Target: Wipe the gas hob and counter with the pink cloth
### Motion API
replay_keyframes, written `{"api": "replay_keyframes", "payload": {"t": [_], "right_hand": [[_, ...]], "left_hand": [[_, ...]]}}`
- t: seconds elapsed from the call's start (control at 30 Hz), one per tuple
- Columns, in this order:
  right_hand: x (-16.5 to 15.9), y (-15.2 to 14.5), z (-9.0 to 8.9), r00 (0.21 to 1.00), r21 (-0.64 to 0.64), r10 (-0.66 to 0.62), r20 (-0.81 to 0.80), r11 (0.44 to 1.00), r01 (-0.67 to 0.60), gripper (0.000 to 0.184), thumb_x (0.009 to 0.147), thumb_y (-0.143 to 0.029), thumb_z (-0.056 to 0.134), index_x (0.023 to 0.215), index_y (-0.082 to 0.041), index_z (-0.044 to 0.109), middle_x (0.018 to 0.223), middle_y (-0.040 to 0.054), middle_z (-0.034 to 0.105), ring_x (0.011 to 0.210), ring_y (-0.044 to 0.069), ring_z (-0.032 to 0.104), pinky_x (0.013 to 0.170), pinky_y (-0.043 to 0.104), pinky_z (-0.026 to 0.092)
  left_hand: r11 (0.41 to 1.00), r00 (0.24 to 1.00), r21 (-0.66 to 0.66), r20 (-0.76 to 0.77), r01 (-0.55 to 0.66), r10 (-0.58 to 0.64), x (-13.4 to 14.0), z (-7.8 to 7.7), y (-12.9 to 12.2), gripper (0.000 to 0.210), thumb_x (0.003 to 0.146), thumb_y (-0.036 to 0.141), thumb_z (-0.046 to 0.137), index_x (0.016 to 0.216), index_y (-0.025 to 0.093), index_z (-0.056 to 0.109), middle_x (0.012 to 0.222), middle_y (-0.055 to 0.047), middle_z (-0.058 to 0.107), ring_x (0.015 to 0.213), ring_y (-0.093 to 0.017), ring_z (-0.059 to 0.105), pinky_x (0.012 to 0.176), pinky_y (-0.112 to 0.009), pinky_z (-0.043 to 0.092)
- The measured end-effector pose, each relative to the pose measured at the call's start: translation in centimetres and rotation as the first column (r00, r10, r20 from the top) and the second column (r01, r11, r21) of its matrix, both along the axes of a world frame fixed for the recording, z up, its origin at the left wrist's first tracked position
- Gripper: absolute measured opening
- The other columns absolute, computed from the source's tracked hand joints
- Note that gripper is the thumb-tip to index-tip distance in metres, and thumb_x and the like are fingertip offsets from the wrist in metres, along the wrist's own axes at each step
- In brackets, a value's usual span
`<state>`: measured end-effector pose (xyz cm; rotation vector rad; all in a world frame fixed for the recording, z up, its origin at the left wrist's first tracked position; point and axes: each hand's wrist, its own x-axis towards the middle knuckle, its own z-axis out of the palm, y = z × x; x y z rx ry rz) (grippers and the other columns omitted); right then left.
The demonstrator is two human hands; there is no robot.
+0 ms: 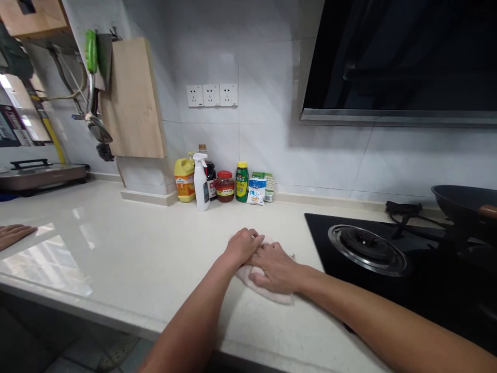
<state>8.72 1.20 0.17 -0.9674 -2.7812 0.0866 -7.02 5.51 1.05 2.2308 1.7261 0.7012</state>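
A pale folded cloth (267, 293) lies on the white countertop (155, 259), just left of the stove. My right hand (276, 267) is pressed down on it, fingers bent over the fabric and thumb toward me. Against the fingers of that hand, at the cloth's far left side, rests my left hand (244, 245), its fingers curled down. Both hands touch each other, and they hide much of the cloth.
A white spray bottle (201, 184), a yellow jug (185, 181), a red-lidded jar (225, 187), a green bottle (241, 182) and a blue-white packet (257, 191) stand by the wall. The black stove (365, 248) bears a wok (466, 199). Another person's hand (15, 235) rests far left.
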Motion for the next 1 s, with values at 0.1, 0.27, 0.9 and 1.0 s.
{"api": "replay_keyframes", "payload": {"t": [0.1, 0.27, 0.9, 1.0], "right_hand": [[1.7, 3.4, -0.1, 0.989, 0.002, -0.14, 0.039, 0.99, 0.14, 0.046, 0.095, -0.043, 0.039, 0.138, -0.032, 0.052, 0.143, 0.009, 0.051, 0.121, 0.031, 0.048, 0.097, 0.052, 0.031], [5.3, 9.2, 0.0, 0.859, -0.019, -0.495, 0.129, 0.865, 0.501, 0.053, 0.095, -0.051, 0.032, 0.145, -0.04, 0.044, 0.153, 0.0048, 0.043, 0.13, 0.035, 0.044, 0.101, 0.057, 0.028], [4.0, -4.5, -0.9, 0.99, -0.047, -0.133, 0.041, 0.99, 0.135, 0.05, 0.092, -0.046, 0.048, 0.142, -0.041, 0.049, 0.156, 0.0016, 0.039, 0.139, 0.034, 0.034, 0.111, 0.056, 0.021], [3.2, -7.8, -0.4, 1.0, -0.139, -0.007, -0.003, 0.99, 0.007, 0.052, 0.089, -0.047, 0.053, 0.14, -0.044, 0.048, 0.155, -0.0023, 0.039, 0.139, 0.034, 0.033, 0.113, 0.057, 0.017]], "left_hand": [[0.999, 0.999, 0.004, 0.011, 0.037, -0.037, 0.0, 0.1, -0.3, 0.038, 0.094, 0.048, 0.043, 0.102, 0.023, 0.071, 0.112, -0.008, 0.068, 0.107, -0.023, 0.062, 0.09, -0.029, 0.046], [0.999, 1.0, -0.027, -0.005, 0.023, -0.024, -0.1, 0.0, -0.5, 0.041, 0.095, 0.049, 0.041, 0.109, 0.023, 0.068, 0.116, -0.009, 0.066, 0.108, -0.025, 0.062, 0.09, -0.032, 0.046], [0.999, 0.999, -0.005, -0.001, 0.047, -0.047, 0.3, -0.2, -0.8, 0.041, 0.093, 0.049, 0.041, 0.103, 0.022, 0.07, 0.112, -0.011, 0.069, 0.107, -0.027, 0.063, 0.091, -0.035, 0.047], [0.999, 0.999, -0.001, -0.007, 0.048, -0.048, 0.4, -0.1, -0.9, 0.042, 0.094, 0.048, 0.04, 0.104, 0.021, 0.07, 0.114, -0.011, 0.069, 0.107, -0.027, 0.063, 0.09, -0.034, 0.047]]}}
